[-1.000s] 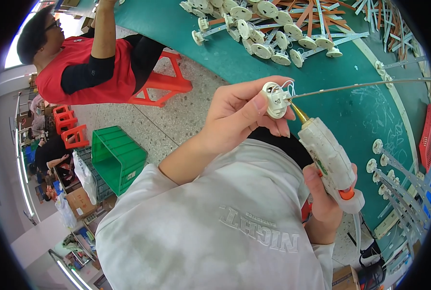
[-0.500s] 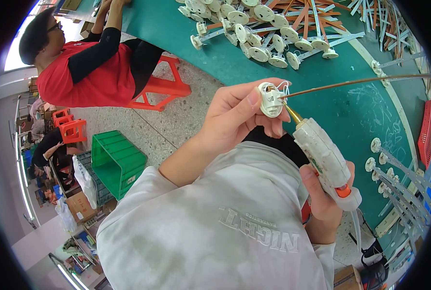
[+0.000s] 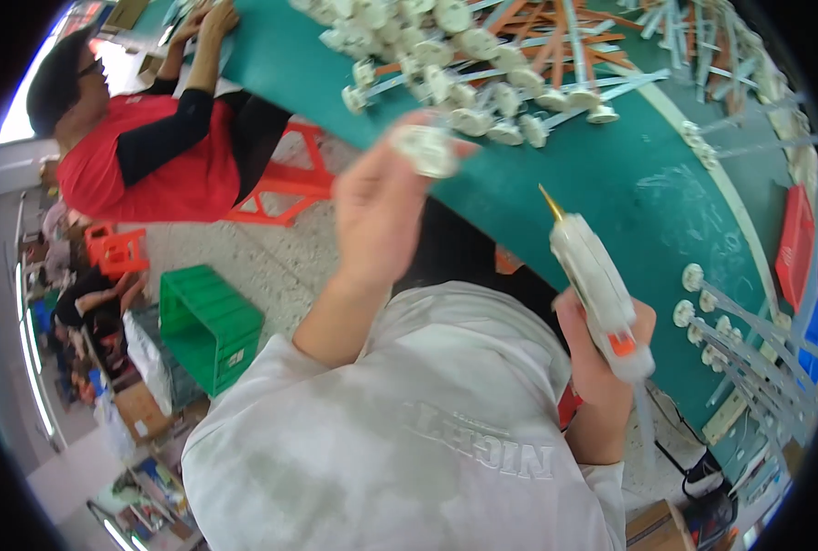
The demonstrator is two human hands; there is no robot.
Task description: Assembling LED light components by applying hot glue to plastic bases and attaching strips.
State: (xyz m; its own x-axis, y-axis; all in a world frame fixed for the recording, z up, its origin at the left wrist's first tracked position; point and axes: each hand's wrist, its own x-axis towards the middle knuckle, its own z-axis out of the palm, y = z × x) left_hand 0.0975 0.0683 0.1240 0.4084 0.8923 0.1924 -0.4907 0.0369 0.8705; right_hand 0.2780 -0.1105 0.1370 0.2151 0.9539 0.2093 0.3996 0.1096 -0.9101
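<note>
My left hand, smeared by motion, is closed on a round white plastic piece near the table's edge; its details are blurred. In my right hand is a white hot glue gun with a brass-coloured nozzle pointing up and away from me. The nozzle tip stands apart from the white piece, to its right. A clear glue stick hangs from the gun's back end. Beyond my hands, a pile of similar round white pieces with flat strips lies on the green table.
Orange and white strips are heaped at the far side. More strips with white ends lie at the right, near a red basket. A green crate stands on the floor at left. A person in red sits beside the table.
My left hand has moved left and away from the nozzle with the white piece. The thin brown strip reaching from it to the right no longer shows. The glue gun stays in my right hand.
</note>
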